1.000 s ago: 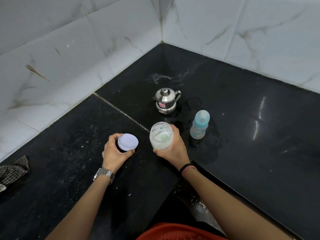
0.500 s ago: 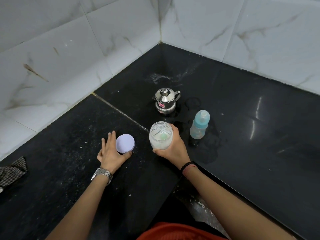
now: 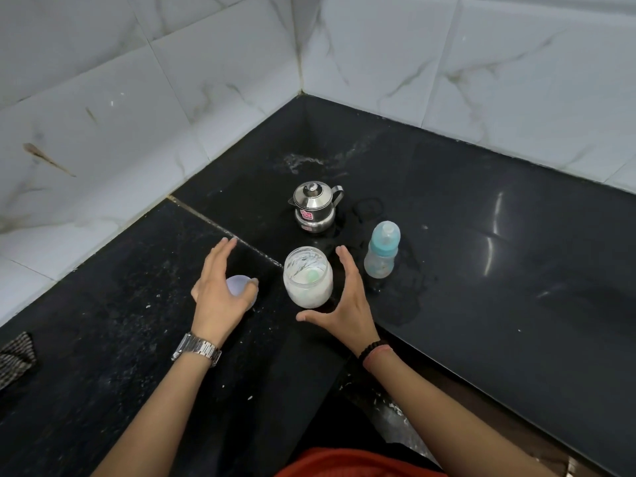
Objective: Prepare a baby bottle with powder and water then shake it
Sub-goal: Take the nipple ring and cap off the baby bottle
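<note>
The powder jar (image 3: 308, 277) stands w/ no lid near the middle of the black surface (image 3: 481, 270). The baby bottle (image 3: 382, 250) is just at its 3 o'clock, the steel pot (image 3: 314, 206) at 12. Right hand (image 3: 347, 304) is spread wide by the jar, not touching. Left hand (image 3: 220, 287), fingers straight, is over the purple lid (image 3: 241, 287) at 9 o'clock
</note>
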